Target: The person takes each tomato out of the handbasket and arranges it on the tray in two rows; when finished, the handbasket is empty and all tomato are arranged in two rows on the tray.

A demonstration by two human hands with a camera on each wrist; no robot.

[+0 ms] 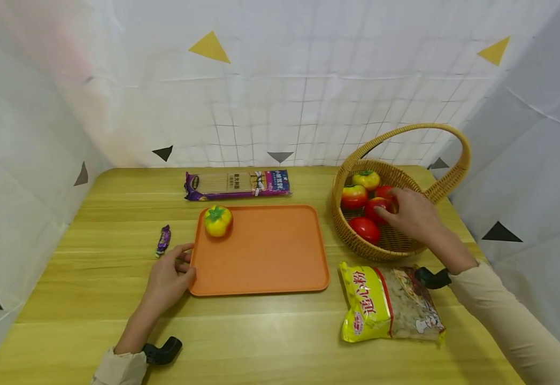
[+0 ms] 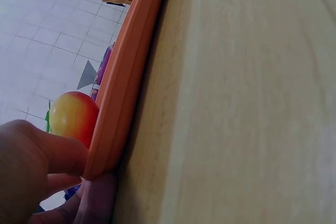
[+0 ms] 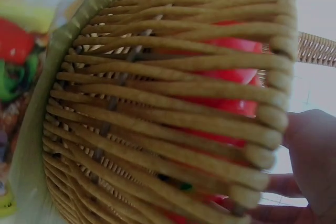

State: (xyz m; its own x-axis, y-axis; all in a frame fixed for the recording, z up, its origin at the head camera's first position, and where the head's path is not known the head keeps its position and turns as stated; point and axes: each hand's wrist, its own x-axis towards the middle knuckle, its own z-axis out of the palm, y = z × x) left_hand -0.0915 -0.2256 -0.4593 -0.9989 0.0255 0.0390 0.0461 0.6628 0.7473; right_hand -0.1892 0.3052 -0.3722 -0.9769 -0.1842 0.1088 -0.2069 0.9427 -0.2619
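Note:
On the left side of the table, my left hand [image 1: 168, 272] pinches the left edge of an orange tray [image 1: 265, 251]. In the left wrist view the thumb and fingers [image 2: 63, 153] lie on either side of its rim. One yellow-red toy tomato [image 1: 219, 221] rests in the tray's far left corner. My right hand [image 1: 412, 213] reaches into a wicker basket [image 1: 342, 227], thumb and fingers around a red tomato [image 1: 377, 207]. Several more tomatoes [image 1: 365, 230] lie about it. The basket wall [image 3: 173, 93] mostly hides this grip in the right wrist view.
A pack of noodles [image 1: 237, 184] lies behind the tray. Left of the tray sits a small purple candy [image 1: 163, 240]. A yellow bag of pasta [image 1: 390, 303] is in front of the basket. The tall basket handle [image 1: 414, 127] arches over the tomatoes. White cloth surrounds the table.

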